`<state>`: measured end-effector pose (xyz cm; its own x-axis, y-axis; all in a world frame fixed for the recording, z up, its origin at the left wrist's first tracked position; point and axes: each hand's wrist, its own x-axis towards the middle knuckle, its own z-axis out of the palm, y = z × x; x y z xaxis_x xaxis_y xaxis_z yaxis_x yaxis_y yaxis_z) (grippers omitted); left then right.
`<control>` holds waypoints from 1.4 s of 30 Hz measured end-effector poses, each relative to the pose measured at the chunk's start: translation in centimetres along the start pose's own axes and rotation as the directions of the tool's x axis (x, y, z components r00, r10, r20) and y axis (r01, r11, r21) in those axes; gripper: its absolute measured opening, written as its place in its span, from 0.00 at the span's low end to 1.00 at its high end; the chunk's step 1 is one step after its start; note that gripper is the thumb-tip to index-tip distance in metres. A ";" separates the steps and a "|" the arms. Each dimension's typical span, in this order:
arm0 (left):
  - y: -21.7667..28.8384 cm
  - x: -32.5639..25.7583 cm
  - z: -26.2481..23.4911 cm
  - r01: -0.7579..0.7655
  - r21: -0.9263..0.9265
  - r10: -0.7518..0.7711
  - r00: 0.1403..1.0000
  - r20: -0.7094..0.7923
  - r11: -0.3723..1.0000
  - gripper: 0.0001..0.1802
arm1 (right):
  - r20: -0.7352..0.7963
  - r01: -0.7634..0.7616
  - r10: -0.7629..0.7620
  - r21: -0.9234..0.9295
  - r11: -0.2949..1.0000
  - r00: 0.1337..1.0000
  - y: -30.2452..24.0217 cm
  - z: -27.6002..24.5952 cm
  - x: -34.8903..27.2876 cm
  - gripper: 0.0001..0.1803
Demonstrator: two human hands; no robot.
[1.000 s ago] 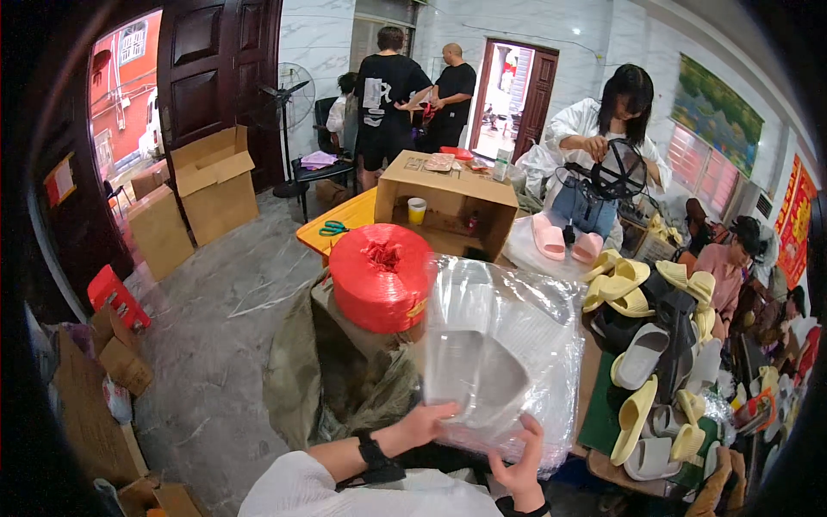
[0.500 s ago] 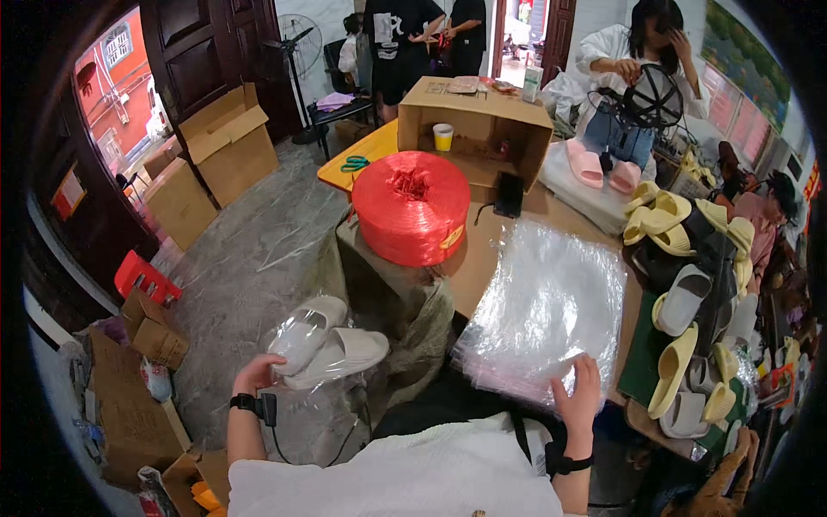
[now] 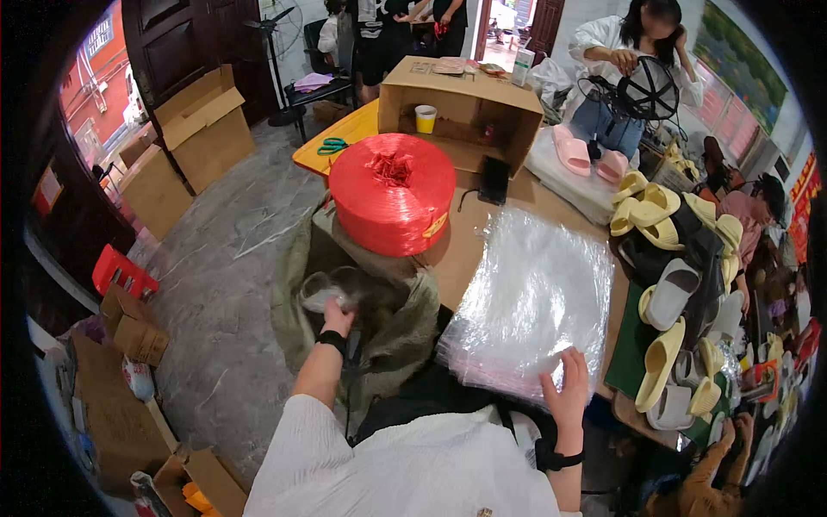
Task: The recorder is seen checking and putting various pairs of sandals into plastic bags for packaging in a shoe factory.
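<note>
My left hand [image 3: 338, 319] reaches into the mouth of a green woven sack [image 3: 293, 323] left of the table. Its fingers are closed on a pair of pale slippers [image 3: 320, 291] in a clear bag; motion blurs them, and the sack's dark inside partly hides them. On the near edge of a stack of clear plastic bags [image 3: 547, 289] lies my right hand [image 3: 567, 386], fingers spread, holding nothing. Just beyond the sack sits a large roll of red plastic twine [image 3: 392, 194].
An open cardboard box [image 3: 461, 108] with a cup inside stands at the back. A black phone [image 3: 494, 180] lies before it, green-handled scissors [image 3: 332, 146] to the left. Yellow and grey slippers [image 3: 659, 362] pile up at right. Across the table a person [image 3: 642, 69] holds a black fan part.
My left hand has carried the bagged slippers from beside the sack, rightward and away from me, into its opening. My right hand stays on the bag stack. The head view has shifted slightly.
</note>
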<state>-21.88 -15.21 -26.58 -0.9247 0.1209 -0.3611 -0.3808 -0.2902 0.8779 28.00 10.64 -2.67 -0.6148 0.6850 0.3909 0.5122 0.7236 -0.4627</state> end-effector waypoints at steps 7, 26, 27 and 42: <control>6.8 1.7 -2.2 -0.161 -0.385 -0.120 0.783 -0.610 0.909 0.30 | -0.029 -0.029 0.030 0.043 0.999 0.999 0.0 -0.4 -0.3 0.33; 2.4 -9.3 -9.1 -0.648 0.672 -0.508 0.739 0.443 -0.358 0.20 | -0.059 -0.025 0.031 0.094 0.995 0.998 -0.8 0.0 0.5 0.33; 4.5 -8.8 -6.1 -0.493 0.807 -0.462 0.827 0.318 -0.326 0.20 | -0.090 -0.023 0.027 0.044 0.999 0.996 -0.3 0.6 0.0 0.32; 9.3 -32.7 25.7 -0.963 -0.224 -0.072 -0.237 0.969 0.152 0.33 | -0.600 -0.284 0.051 -0.300 0.911 0.798 3.0 -10.9 0.6 0.32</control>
<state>4.83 2.53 1.50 0.2477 0.9118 0.3274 0.8319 -0.3734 0.4106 35.70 14.17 4.86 -0.1047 0.6344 0.7659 0.8206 0.4902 -0.2938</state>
